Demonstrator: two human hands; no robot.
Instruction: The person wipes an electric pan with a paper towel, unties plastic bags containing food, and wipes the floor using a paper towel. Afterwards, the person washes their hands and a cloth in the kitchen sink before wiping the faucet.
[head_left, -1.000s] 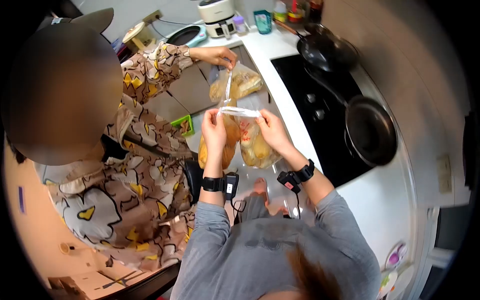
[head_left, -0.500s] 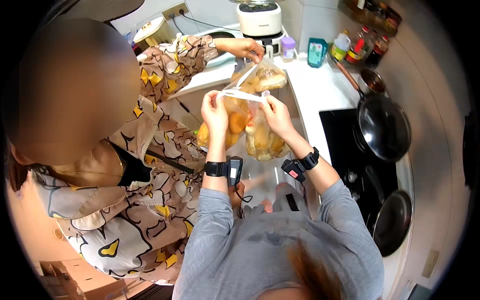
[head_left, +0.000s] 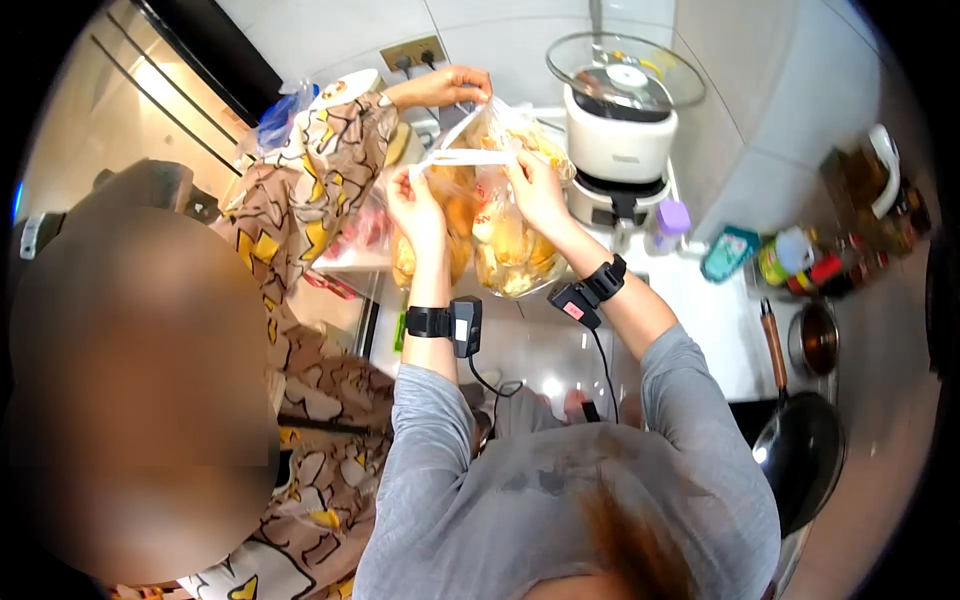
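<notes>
My left hand (head_left: 418,208) pinches one side of the white handles of a clear plastic bag (head_left: 515,255). My right hand (head_left: 537,190) grips the other side, so the handle strip stretches level between both hands. Yellow-brown food pieces fill the bag, which hangs below my hands; their exact kind is hard to make out. More such pieces in clear plastic (head_left: 458,235) hang beside my left hand. Just beyond, another person's hand (head_left: 455,85) holds up a further plastic bag (head_left: 525,135) by its white handle.
A person in a patterned jacket (head_left: 310,215) stands close on my left. A white cooker (head_left: 622,140) with a glass lid above it is at the back. The right counter (head_left: 720,325) carries a purple-lidded jar (head_left: 667,225), a teal pouch (head_left: 730,252), bottles and a wok (head_left: 800,460).
My view has swung, bringing more of the cooker and back wall in. Both my hands still hold the handles, with the bags now over the counter's edge. The other person's hand keeps its hold.
</notes>
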